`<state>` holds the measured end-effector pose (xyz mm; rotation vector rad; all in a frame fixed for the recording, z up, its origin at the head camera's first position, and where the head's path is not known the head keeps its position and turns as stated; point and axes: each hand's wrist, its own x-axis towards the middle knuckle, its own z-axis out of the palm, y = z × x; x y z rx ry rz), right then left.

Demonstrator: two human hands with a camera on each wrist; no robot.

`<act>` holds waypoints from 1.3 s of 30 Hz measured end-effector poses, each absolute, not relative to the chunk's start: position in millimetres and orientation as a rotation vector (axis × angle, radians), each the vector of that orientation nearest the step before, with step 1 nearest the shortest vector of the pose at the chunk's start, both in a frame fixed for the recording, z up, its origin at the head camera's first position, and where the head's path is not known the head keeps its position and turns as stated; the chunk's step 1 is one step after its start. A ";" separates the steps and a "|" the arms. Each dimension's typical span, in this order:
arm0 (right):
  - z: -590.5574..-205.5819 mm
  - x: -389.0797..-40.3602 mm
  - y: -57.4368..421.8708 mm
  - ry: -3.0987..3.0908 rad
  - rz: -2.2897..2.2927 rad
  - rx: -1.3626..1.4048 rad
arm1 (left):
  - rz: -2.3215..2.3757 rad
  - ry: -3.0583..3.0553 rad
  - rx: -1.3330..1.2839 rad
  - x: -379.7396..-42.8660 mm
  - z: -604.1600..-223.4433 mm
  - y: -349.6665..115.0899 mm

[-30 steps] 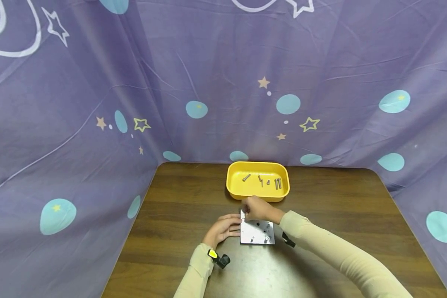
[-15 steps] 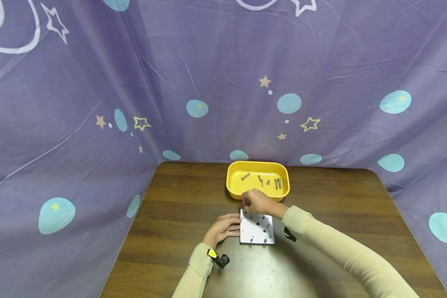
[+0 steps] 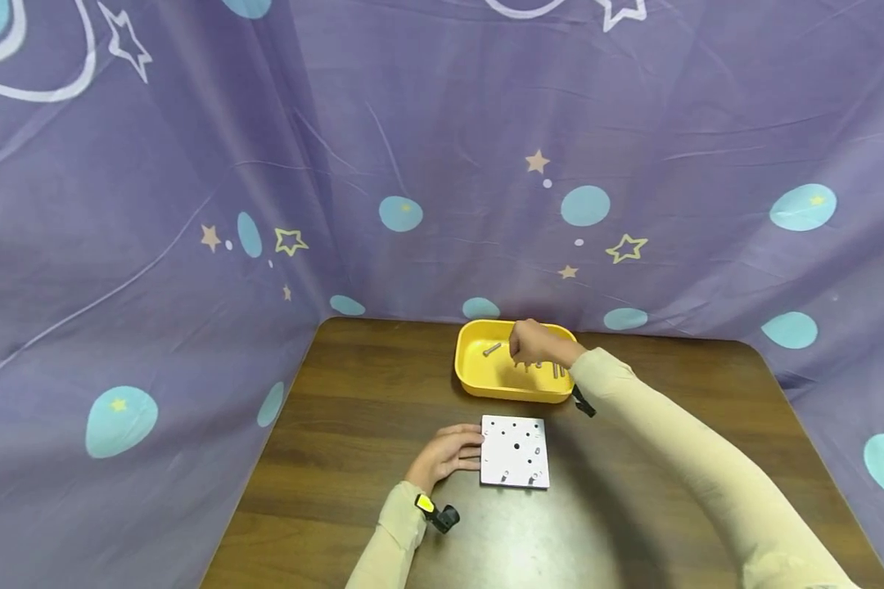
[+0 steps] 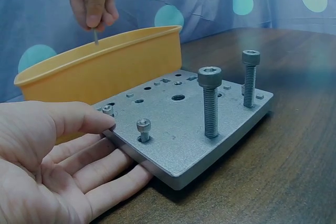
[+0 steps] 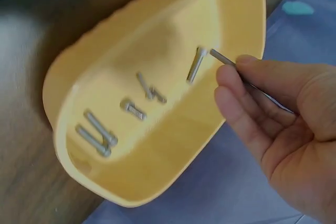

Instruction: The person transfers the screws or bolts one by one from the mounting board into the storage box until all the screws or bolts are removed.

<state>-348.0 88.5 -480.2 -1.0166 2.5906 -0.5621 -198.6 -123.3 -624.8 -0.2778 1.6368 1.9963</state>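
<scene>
**Right hand over the tray, thin tool pinched, bolts below**

The right hand [image 3: 534, 343] hangs above the yellow tray [image 3: 479, 384], which sits at 12 o'clock from the plate [image 3: 516, 451]. Its fingers and thumb pinch a thin metal tool [image 5: 223, 59], probably a hex key; the free tip points down and away from the palm, towards the tray floor. The nearest loose bolt [image 5: 195, 65] lies just under that tip, its long axis running roughly from 1 to 7 o'clock in the right wrist view. Other bolts lie further along the floor towards 8 o'clock: a short pair near the middle [image 5: 143, 98] and two side by side [image 5: 95, 134] at the far end. All rest flat, none touching the hand.

The left hand [image 3: 445, 452] lies on the table [image 3: 354, 393] at 9 o'clock of the plate, fingers straight and relaxed, fingertips [image 4: 107, 124] touching the plate's edge and holding nothing. The plate lies flat, with two tall bolts [image 4: 210, 100] standing upright in it and two short ones [image 4: 143, 128] seated low near the left hand.

The right hand is far nearer the tray; the left is well apart from it, with the plate between.
</scene>
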 end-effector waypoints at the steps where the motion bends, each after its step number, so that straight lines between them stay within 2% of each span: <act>1: -479.6 -352.3 88.9 2.590 -0.525 -0.990 | 1.996 1.636 -0.283 -198.6 -625.4 -123.4; 12: -496.9 -378.2 84.2 2.506 -0.382 -0.588 | 1.985 1.662 -0.282 -197.4 -625.6 -123.0; 19: -511.7 -381.9 84.6 2.497 -0.382 -0.498 | 1.985 1.659 -0.296 -197.0 -624.7 -120.4; 28: -513.2 -381.7 87.4 2.530 -0.424 -0.543 | 1.977 1.646 -0.308 -199.2 -626.3 -118.7; 34: -500.2 -372.1 86.1 2.673 -0.404 -0.874 | 1.982 1.642 -0.285 -198.0 -624.6 -119.0; 39: -492.1 -346.7 74.3 2.652 -0.565 -1.064 | 1.987 1.637 -0.263 -199.2 -623.9 -123.0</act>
